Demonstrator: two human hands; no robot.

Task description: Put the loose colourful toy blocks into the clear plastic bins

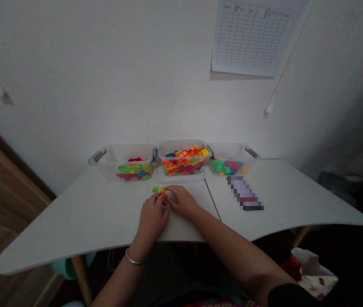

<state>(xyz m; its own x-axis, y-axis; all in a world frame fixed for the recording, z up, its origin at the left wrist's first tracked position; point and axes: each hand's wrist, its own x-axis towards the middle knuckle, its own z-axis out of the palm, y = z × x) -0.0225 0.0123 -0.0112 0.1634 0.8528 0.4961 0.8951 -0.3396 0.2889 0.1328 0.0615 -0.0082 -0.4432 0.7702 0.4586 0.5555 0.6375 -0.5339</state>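
My left hand (152,219) and my right hand (183,201) rest close together on the white table (104,221), fingertips meeting near the middle. Between the fingers sits a small orange-red plastic brick (165,196), with a yellow-orange brick (162,190) touching or just beside it. A small green brick (155,189) lies slightly further forward, apart from my fingers. Whether either hand grips a brick is hidden by the fingers. A metal bangle (134,258) circles my left wrist.
Several clear plastic bins with grey handles stand along the far edge: one (130,150) of green, yellow and red bricks, one (181,145) of orange, yellow and red bricks, one (232,150) of rounded coloured pieces. A pixelated flat object (245,192) lies on the table's right.
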